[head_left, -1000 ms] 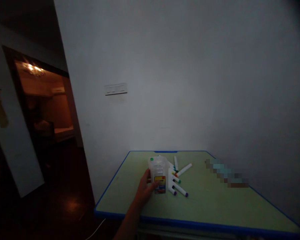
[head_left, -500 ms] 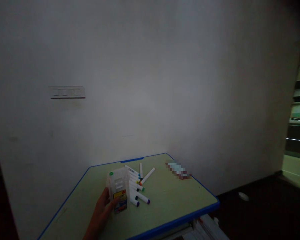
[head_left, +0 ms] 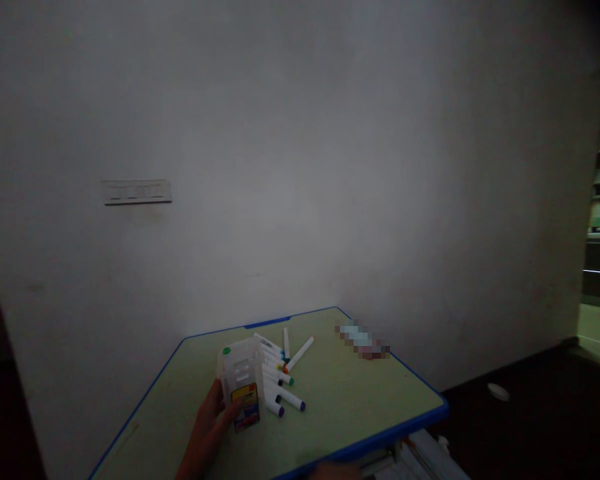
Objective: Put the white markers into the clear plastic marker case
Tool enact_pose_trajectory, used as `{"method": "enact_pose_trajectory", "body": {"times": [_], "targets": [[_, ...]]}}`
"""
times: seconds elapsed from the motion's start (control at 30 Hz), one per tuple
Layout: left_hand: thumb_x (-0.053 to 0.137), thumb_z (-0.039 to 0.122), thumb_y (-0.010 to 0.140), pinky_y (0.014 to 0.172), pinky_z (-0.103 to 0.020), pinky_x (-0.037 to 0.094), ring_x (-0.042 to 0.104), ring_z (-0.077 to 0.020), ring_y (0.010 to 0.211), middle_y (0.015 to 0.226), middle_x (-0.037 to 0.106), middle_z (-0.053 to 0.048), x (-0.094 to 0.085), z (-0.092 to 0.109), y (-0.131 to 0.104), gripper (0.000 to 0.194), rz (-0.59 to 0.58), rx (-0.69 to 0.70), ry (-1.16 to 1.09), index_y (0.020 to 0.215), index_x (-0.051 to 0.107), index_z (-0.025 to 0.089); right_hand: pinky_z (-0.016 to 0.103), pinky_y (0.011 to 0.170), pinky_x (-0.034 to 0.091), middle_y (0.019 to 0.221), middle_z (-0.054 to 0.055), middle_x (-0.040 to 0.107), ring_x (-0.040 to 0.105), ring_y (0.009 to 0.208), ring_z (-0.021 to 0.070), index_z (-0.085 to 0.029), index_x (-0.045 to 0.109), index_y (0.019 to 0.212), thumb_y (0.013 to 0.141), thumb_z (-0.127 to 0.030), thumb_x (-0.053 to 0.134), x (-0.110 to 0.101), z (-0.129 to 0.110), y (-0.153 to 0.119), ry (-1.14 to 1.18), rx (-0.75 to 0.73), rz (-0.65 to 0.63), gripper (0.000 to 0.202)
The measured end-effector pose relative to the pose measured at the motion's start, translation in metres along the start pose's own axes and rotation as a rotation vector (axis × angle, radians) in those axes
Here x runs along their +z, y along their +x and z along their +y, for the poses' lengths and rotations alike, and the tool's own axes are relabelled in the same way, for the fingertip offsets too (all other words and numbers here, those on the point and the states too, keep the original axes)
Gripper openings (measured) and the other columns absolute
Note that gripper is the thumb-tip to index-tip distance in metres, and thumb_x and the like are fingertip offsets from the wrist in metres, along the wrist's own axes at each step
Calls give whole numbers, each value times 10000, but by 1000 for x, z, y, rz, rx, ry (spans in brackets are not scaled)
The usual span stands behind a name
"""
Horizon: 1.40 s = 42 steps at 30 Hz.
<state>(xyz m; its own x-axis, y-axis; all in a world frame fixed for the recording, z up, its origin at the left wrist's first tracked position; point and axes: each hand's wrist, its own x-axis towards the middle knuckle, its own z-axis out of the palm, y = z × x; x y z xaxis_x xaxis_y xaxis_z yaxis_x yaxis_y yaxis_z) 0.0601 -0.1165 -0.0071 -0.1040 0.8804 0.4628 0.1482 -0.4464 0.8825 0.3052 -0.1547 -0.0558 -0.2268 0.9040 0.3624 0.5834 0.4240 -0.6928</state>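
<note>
One box (head_left: 237, 357): clear plastic, clasped in my L hand (head_left: 207, 427), thumb on its sticker (head_left: 249, 408), above the table's L half.
R hand (head_left: 335, 472): blurred at bottom edge of view; can't tell if open or closed.
Markers (head_left: 292, 399): white w/ colored ends, loose, just R of box.
Table (head_left: 350, 413): pale green, blue rim; pixelated item (head_left: 363, 340) near far R edge.

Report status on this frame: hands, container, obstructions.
Left hand gripping clear container, thumb over label. Right hand blurred at bottom edge, grip unclear. Loose markers crowd container's right side.
</note>
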Motion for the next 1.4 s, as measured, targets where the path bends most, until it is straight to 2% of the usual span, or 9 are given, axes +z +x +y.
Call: {"method": "enact_pose_trajectory", "body": {"times": [0.1, 0.2, 0.27, 0.67, 0.87, 1.03, 1.1, 1.27, 1.4], "targets": [[634, 418, 700, 789, -358, 505, 607, -278, 942, 1044, 648, -72, -2, -1, 1, 422, -16, -7, -9, 1039, 533, 187, 248, 674, 421, 777, -6, 639, 569, 717, 144, -227, 637, 815, 822, -198, 456, -1, -22, 63, -47, -139, 42, 183], [642, 433, 699, 782, -355, 509, 613, -278, 935, 1033, 657, -80, -4, -2, 2, 461, -62, -27, -5, 1065, 522, 181, 222, 625, 380, 773, 26, 652, 575, 715, 152, -177, 632, 786, 754, -138, 473, 3, -25, 124, -232, -62, 145, 167], [656, 452, 678, 762, -356, 515, 626, -279, 901, 1008, 667, -84, -4, -2, 3, 486, -44, -30, -5, 1057, 527, 176, 238, 658, 374, 817, 66, 643, 569, 762, 169, -150, 618, 806, 777, -129, 428, 10, -19, 144, -271, -35, 186, 193], [651, 432, 679, 789, -378, 508, 607, -284, 938, 1048, 646, -87, 0, -2, -1, 488, -1, -12, -61, 1075, 523, 177, 272, 707, 387, 848, 67, 645, 574, 846, 218, -178, 622, 799, 703, -235, 560, 32, 14, 133, -366, -38, 41, 128], [654, 405, 690, 826, -369, 489, 591, -282, 978, 1099, 624, -108, -5, -5, 0, 510, -22, 0, -41, 1113, 513, 159, 262, 655, 379, 792, 68, 643, 578, 751, 194, -162, 574, 839, 808, -234, 432, 23, 7, 135, -265, -37, 188, 162], [662, 438, 681, 828, -389, 490, 585, -303, 996, 1138, 607, -124, -9, -10, -1, 540, -61, -33, -79, 1127, 514, 172, 260, 562, 384, 645, 22, 564, 509, 594, 172, -152, 547, 820, 801, -434, 427, -14, -23, 135, 274, -92, 715, 307], [674, 455, 660, 813, -403, 494, 597, -313, 966, 1137, 604, -138, -9, -13, -1, 565, -23, -51, -88, 1121, 518, 168, 247, 540, 380, 630, 0, 533, 482, 578, 154, -148, 552, 813, 764, -459, 483, -33, -45, 135, 449, -122, 826, 321], [674, 478, 640, 837, -421, 471, 573, -331, 997, 1147, 597, -145, -11, -16, -3, 590, 8, -66, -20, 1122, 539, 164, 216, 481, 336, 590, -34, 472, 420, 527, 113, -143, 573, 814, 724, -410, 558, -64, -103, 135, 571, -285, 680, 282], [646, 481, 666, 845, -423, 460, 558, -330, 1019, 1141, 598, -152, -11, -11, -4, 571, -16, -64, -5, 1125, 539, 159, 212, 482, 329, 571, -35, 467, 409, 522, 106, -150, 566, 758, 747, -376, 538, -72, -124, 138, 503, -395, 559, 228]]}}
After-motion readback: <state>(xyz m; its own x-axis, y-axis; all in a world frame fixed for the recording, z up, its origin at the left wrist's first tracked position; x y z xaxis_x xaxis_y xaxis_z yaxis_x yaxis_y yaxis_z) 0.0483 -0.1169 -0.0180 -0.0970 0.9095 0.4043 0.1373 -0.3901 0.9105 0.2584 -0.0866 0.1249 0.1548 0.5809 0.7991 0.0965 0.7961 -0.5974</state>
